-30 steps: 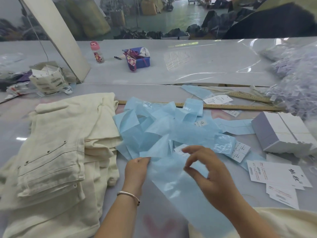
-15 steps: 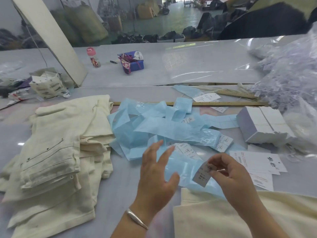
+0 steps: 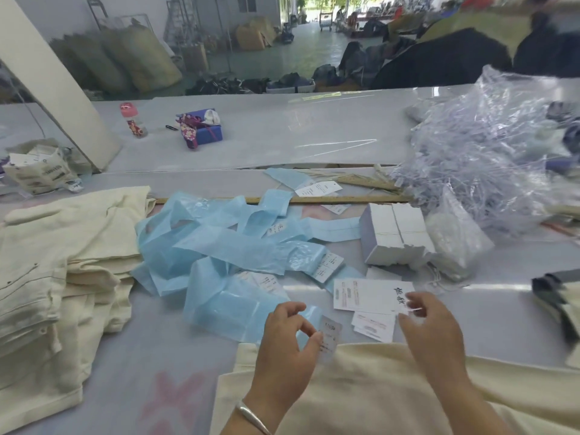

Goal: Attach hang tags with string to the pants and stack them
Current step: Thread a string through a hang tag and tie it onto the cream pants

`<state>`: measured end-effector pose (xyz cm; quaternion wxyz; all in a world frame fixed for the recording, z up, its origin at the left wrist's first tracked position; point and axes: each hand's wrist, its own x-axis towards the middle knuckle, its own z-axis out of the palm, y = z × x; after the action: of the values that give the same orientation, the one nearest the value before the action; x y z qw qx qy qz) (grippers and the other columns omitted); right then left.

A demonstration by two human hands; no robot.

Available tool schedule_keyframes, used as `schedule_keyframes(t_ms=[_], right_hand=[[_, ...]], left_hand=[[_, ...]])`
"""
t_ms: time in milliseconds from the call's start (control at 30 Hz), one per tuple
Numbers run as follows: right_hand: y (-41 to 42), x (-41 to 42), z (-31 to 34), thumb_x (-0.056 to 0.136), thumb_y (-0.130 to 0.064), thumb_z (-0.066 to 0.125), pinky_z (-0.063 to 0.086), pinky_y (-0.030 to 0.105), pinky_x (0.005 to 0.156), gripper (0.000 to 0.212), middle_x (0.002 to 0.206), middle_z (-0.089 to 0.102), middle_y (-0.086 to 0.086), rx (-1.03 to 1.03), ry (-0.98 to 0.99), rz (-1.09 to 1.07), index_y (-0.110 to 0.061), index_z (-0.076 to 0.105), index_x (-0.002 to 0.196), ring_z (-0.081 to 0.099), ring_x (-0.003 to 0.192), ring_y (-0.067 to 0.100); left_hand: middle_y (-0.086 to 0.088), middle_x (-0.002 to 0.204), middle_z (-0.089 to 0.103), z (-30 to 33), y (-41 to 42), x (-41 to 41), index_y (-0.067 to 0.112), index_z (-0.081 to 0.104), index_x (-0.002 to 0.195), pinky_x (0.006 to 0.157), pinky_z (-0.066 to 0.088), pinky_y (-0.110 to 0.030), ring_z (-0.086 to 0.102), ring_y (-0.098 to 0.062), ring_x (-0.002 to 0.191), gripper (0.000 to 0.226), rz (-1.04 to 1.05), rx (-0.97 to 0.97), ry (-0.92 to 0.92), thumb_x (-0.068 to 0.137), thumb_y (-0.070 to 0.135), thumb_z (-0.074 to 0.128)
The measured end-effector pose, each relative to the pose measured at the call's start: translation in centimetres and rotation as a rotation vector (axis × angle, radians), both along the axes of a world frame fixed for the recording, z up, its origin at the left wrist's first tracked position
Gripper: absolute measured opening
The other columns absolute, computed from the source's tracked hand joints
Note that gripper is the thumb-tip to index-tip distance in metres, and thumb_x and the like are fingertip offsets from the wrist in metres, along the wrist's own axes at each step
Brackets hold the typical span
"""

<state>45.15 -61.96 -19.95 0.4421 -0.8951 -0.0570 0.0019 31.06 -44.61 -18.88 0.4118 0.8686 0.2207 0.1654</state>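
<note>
Cream pants (image 3: 376, 397) lie across the near edge of the table, under both my hands. My left hand (image 3: 287, 343) pinches a small white printed label (image 3: 329, 337) between thumb and forefinger just above the pants' top edge. My right hand (image 3: 430, 328) is over the large white hang tags (image 3: 367, 295) and pinches something thin and pale at its fingertips; I cannot tell what it is. A stack of folded cream pants (image 3: 59, 277) lies at the left.
Blue backing strips (image 3: 226, 252) with a few labels are heaped mid-table. A white box of tags (image 3: 392, 233) stands to the right, with a bag of clear plastic strings (image 3: 483, 158) behind it. A wooden ruler (image 3: 314, 200) lies across the back.
The small label has passed from my right hand to my left hand. My right hand has moved right to the hang tags. The view has tilted up.
</note>
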Motion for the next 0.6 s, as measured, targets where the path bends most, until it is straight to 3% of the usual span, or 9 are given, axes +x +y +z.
schedule_keyframes(t_ms=[100, 200, 267, 467, 600], right_hand=[[-2.0, 4.8, -2.0, 0.082, -0.023, 0.072, 0.046, 0.040, 0.086, 0.039, 0.115, 0.061, 0.010, -0.187, 0.155, -0.087, -0.009, 0.060, 0.116, 0.052, 0.109, 0.031], [-1.6, 6.7, -3.2, 0.076, -0.057, 0.071, 0.042, 0.038, 0.084, 0.063, 0.122, 0.056, 0.010, -0.459, 0.232, -0.066, -0.008, 0.060, 0.115, 0.047, 0.115, 0.031], [-1.1, 7.4, -3.7, 0.070, -0.068, 0.069, 0.041, 0.038, 0.085, 0.075, 0.122, 0.054, 0.009, -0.562, 0.226, -0.077, -0.010, 0.057, 0.116, 0.045, 0.116, 0.029], [-0.4, 8.3, -4.6, 0.066, -0.056, 0.079, 0.037, 0.038, 0.093, 0.063, 0.119, 0.050, 0.007, -0.533, 0.245, -0.062, -0.017, 0.059, 0.111, 0.043, 0.117, 0.028], [0.1, 8.9, -4.3, 0.069, -0.044, 0.080, 0.038, 0.041, 0.096, 0.079, 0.132, 0.039, 0.009, -0.535, 0.208, 0.070, -0.018, 0.041, 0.133, 0.036, 0.126, 0.030]], left_hand=[[0.019, 0.114, 0.050, -0.3, -1.8, 1.3, 0.024, 0.062, 0.074, 0.092, 0.043, -0.021, 0.051, -0.001, 0.113, 0.016, 0.070, -0.091, 0.005, 0.087, 0.018, 0.068], [0.017, 0.113, 0.052, -0.5, -2.9, 2.4, 0.022, 0.063, 0.074, 0.079, 0.046, -0.015, 0.053, 0.005, 0.105, 0.016, 0.096, -0.149, 0.027, 0.089, 0.018, 0.067], [0.016, 0.112, 0.052, -0.6, -3.3, 3.1, 0.021, 0.064, 0.075, 0.073, 0.044, -0.009, 0.053, 0.008, 0.102, 0.015, 0.108, -0.151, 0.040, 0.089, 0.017, 0.067], [0.014, 0.110, 0.053, -1.2, -3.7, 5.0, 0.022, 0.062, 0.078, 0.070, 0.039, -0.004, 0.056, 0.012, 0.088, 0.012, 0.149, -0.157, 0.085, 0.088, 0.017, 0.068], [0.012, 0.108, 0.054, -1.9, -3.9, 5.1, 0.025, 0.061, 0.077, 0.070, 0.038, -0.002, 0.057, 0.011, 0.086, 0.016, 0.173, -0.166, 0.084, 0.086, 0.016, 0.070]])
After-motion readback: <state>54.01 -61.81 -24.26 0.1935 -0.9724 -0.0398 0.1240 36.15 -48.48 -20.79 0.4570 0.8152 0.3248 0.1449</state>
